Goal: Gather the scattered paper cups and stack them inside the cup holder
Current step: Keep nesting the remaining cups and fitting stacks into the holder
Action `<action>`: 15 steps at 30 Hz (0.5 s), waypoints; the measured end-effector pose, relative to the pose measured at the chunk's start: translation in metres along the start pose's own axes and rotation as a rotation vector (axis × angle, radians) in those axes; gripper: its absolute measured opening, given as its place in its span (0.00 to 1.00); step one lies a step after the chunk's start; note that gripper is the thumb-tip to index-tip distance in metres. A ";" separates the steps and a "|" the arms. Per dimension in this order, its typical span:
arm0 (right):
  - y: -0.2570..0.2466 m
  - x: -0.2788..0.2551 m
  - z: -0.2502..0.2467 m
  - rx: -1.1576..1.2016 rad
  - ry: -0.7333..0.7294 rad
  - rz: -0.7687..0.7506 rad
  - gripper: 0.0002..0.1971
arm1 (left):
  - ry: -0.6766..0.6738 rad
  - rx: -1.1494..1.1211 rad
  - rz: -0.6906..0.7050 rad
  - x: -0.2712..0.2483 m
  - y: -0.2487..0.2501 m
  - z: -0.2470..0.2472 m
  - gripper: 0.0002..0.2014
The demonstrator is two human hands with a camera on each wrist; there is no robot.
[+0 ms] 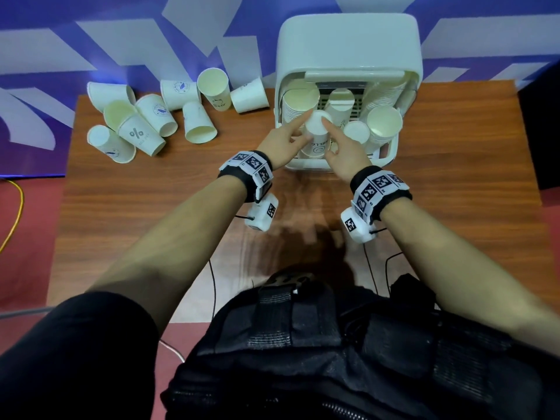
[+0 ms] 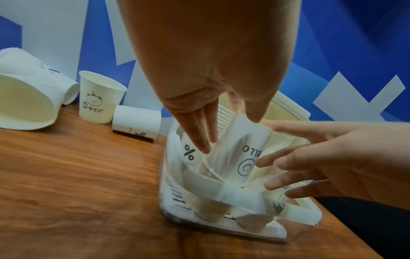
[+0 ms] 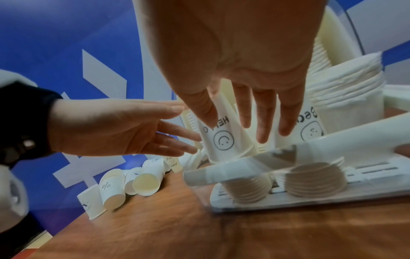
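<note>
Straight-fingered, both hands (image 1: pixel 281 140) flank an inverted, tapered paper cup (image 1: pixel 316 137).

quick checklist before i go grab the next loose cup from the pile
1. HELLO cup sits upside down on a stack in the cup holder: ok.
2. Pushed fully down: cannot tell.
3. Left hand free: ok, straight fingers beside the cup.
4. Right hand free: ok, fingers straight.
5. Loose cups within reach on the table, left of the holder: ok.
6. All loose cups upright: not ok, several lie on their sides.
</note>
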State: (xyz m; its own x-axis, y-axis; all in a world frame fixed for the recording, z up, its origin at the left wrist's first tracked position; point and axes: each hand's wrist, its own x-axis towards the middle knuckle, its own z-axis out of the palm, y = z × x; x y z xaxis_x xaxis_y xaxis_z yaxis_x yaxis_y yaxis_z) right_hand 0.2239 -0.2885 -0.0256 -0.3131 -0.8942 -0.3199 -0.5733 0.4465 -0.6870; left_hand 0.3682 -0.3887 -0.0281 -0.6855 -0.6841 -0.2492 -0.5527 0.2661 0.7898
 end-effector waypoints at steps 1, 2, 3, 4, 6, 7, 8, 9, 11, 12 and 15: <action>0.000 -0.004 0.002 -0.027 -0.003 -0.017 0.33 | -0.021 -0.002 -0.007 -0.005 -0.002 -0.002 0.27; -0.001 -0.007 0.005 -0.049 0.001 -0.034 0.35 | -0.028 -0.004 -0.017 -0.011 -0.006 -0.004 0.27; -0.001 -0.012 0.009 -0.066 0.012 -0.040 0.36 | -0.026 0.000 -0.030 -0.017 -0.010 -0.008 0.27; -0.001 -0.017 0.015 -0.076 0.027 -0.032 0.36 | -0.019 0.010 -0.042 -0.024 -0.016 -0.012 0.27; -0.005 -0.028 0.027 -0.068 0.062 -0.006 0.36 | -0.011 0.045 -0.056 -0.037 -0.030 -0.023 0.25; -0.008 -0.033 0.032 -0.064 0.078 -0.006 0.36 | -0.010 0.058 -0.062 -0.044 -0.037 -0.030 0.24; -0.014 -0.037 0.036 -0.063 0.091 -0.012 0.36 | -0.001 0.062 -0.070 -0.049 -0.044 -0.038 0.24; -0.020 -0.039 0.042 -0.067 0.098 -0.019 0.35 | 0.012 0.062 -0.080 -0.054 -0.051 -0.046 0.23; -0.032 -0.040 0.054 -0.066 0.099 -0.025 0.33 | 0.042 0.066 -0.112 -0.064 -0.065 -0.059 0.22; -0.039 -0.039 0.061 -0.068 0.088 -0.024 0.32 | 0.051 0.069 -0.131 -0.068 -0.072 -0.063 0.21; -0.058 -0.037 0.082 -0.086 0.023 -0.043 0.28 | 0.054 0.066 -0.168 -0.083 -0.090 -0.075 0.21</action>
State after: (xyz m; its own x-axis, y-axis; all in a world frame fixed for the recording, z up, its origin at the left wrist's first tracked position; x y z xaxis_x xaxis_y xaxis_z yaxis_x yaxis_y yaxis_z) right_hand 0.3308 -0.2837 -0.0276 -0.3037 -0.9120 -0.2756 -0.6489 0.4098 -0.6411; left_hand 0.5106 -0.4072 -0.0367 -0.5552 -0.7579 -0.3426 -0.6884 0.1875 0.7007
